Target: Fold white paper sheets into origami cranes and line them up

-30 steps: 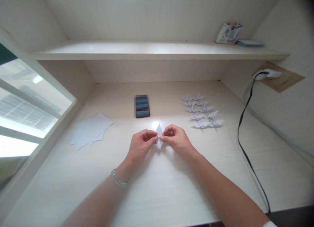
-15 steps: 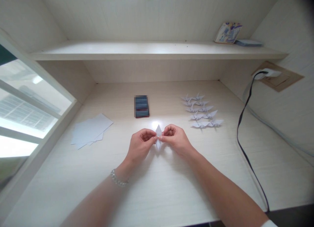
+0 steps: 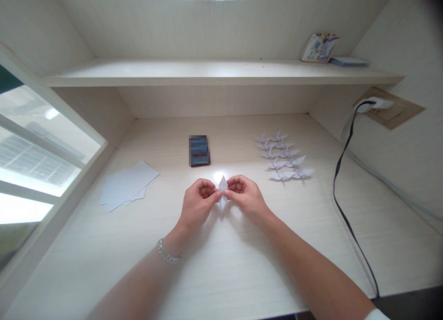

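Both hands work at mid-desk: left hand (image 3: 198,200) and right hand (image 3: 249,197) each have thumb and fingers pinched closed on one small folded paper (image 3: 223,183), held upright between them, points far and near. Versus a second ago: thumb tips look closer together, covering more of the paper's middle; view is shifted slightly; things on the desk look unmoved. Pose: forearms angle in from the lower corners, wrists low, fingers curled, thumbs on the near side. White cuff (image 3: 378,315) at right arm, chain bracelet (image 3: 168,253) on left wrist. Beyond, on the desk (image 3: 221,274): loose white sheets (image 3: 126,184) left, paper cranes (image 3: 284,164) in rows right, dark pixelated object (image 3: 199,150) ahead of left hand. Black cord (image 3: 338,167) at far right, up to wall socket (image 3: 398,114). Farthest: shelf (image 3: 194,69) with printed packet (image 3: 319,48).
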Available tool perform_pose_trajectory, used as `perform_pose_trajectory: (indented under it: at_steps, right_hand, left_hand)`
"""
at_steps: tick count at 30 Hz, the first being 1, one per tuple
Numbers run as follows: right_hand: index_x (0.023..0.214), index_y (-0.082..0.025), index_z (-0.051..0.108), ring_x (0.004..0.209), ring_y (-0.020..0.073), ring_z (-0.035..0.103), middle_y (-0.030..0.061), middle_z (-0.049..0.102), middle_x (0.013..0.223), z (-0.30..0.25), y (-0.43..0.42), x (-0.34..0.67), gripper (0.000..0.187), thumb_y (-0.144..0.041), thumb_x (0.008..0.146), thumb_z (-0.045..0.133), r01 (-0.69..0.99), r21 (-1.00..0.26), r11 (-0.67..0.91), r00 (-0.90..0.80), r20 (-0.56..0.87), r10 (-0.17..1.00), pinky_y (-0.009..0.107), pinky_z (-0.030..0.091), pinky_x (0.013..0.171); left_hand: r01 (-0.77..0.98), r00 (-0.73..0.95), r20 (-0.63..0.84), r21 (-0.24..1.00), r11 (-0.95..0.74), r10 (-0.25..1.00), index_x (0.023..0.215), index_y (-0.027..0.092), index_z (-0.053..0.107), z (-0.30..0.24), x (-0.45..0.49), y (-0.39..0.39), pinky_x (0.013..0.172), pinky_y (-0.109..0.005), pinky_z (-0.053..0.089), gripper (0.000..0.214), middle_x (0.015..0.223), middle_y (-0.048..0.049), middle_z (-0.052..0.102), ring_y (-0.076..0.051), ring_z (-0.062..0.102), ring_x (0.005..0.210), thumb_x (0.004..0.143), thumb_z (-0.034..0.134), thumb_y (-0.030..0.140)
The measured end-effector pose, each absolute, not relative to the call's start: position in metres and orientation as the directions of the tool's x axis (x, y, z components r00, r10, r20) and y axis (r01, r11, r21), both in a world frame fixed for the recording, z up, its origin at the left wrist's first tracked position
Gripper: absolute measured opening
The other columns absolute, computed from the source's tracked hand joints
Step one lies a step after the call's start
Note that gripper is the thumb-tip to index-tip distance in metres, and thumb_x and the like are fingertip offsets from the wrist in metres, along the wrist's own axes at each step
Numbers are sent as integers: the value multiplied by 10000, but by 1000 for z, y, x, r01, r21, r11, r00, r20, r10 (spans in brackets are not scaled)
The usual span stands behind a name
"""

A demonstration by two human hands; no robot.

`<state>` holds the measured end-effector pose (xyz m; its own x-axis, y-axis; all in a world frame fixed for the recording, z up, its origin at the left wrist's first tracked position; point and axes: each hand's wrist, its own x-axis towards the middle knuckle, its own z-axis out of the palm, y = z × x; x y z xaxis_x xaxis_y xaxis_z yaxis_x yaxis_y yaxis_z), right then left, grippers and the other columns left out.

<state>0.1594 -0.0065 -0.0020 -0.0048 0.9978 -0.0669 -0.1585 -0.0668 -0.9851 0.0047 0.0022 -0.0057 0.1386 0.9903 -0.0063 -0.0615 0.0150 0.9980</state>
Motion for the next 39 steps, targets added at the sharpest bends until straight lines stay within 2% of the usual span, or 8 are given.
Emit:
perform_pose_trajectory:
  at_steps: [2,4,7,12,17,28,35,39]
  right_hand:
    - [891,-185,587,675,143,592,4,627,720,-1,-7,160,299,-306,651,716,-186,-974,-132,-42,-127,991,280,482,643]
    - [829,-175,608,650,140,583,7,627,701,1,-7,160,237,-349,684,678,-123,-978,-167,-90,-157,984,281,477,635]
    - [689,-165,610,602,128,551,2,605,639,1,-8,162,198,-358,733,620,40,-993,-112,-131,-117,984,259,439,600]
    - [674,-172,590,576,119,511,-9,575,625,0,-9,161,177,-323,765,581,139,-989,-51,-130,-69,989,241,388,552]
    - [693,-173,576,574,121,536,-14,573,622,0,-8,159,172,-334,741,612,29,-994,-109,-134,-112,985,247,418,570]
    - [711,-173,610,586,124,544,-2,592,637,-3,-7,158,207,-378,727,634,-52,-994,-95,-113,-89,990,249,444,579]
    - [753,-174,631,638,144,574,15,631,690,-2,-8,157,180,-350,767,597,38,-999,-22,-45,-24,999,261,460,603]
    - [827,-194,663,767,173,599,48,651,845,2,-14,154,123,-287,781,597,210,-969,128,98,151,984,280,477,665]
  left_hand:
    - [-93,124,-27,995,38,992,819,160,537,-6,4,3,615,-248,496,268,695,-7,625,-125,604,626,647,730,231]
    - [-95,107,-31,995,42,994,818,157,537,-6,4,4,600,-241,492,262,694,-8,627,-120,601,613,653,726,232]
    - [-97,115,-31,994,42,993,814,153,559,-7,3,3,610,-229,486,233,718,-11,631,-115,599,636,663,719,230]
    - [-114,137,-34,992,50,990,821,148,580,-8,4,2,620,-221,480,226,739,-10,626,-108,592,653,660,720,220]
    - [-116,108,-32,992,44,994,836,153,561,-6,5,3,621,-231,484,273,721,-8,636,-113,598,641,638,738,214]
    - [-149,62,-45,987,54,997,810,147,563,1,7,2,606,-252,502,302,679,-8,637,-123,606,609,599,766,218]
    - [-132,43,-26,991,32,999,824,152,554,-2,8,2,617,-263,506,311,674,-13,655,-141,630,622,608,761,238]
    - [-64,-7,7,998,-8,1000,902,159,553,-4,7,2,613,-246,496,316,680,-18,672,-143,644,630,659,730,255]
